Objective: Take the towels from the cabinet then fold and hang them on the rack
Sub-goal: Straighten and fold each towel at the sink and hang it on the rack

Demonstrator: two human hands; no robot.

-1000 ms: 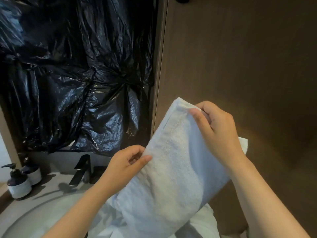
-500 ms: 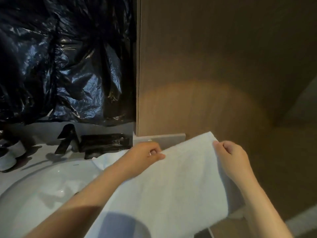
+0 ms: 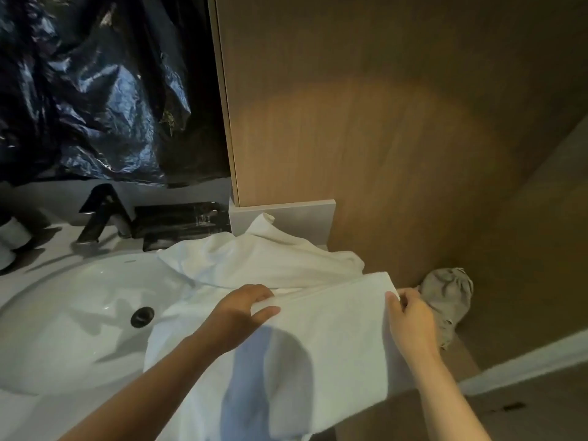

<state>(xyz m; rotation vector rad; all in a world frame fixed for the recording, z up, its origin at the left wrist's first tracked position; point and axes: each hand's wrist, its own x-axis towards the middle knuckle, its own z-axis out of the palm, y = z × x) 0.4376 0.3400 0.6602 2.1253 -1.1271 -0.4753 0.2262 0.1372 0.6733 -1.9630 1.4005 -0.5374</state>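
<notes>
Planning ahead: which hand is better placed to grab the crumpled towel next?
Probably left: the left hand lies right beside the crumpled towel; the right hand is farther, beside the grey bundle.

Towel lowered from upright – now flat over sink edge, w/ both hands.

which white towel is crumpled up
The crumpled towel is the one farther back, heaped at the right edge of the sink. The flat towel in front is smooth, its far edge gripped by the left hand and right hand.
</notes>
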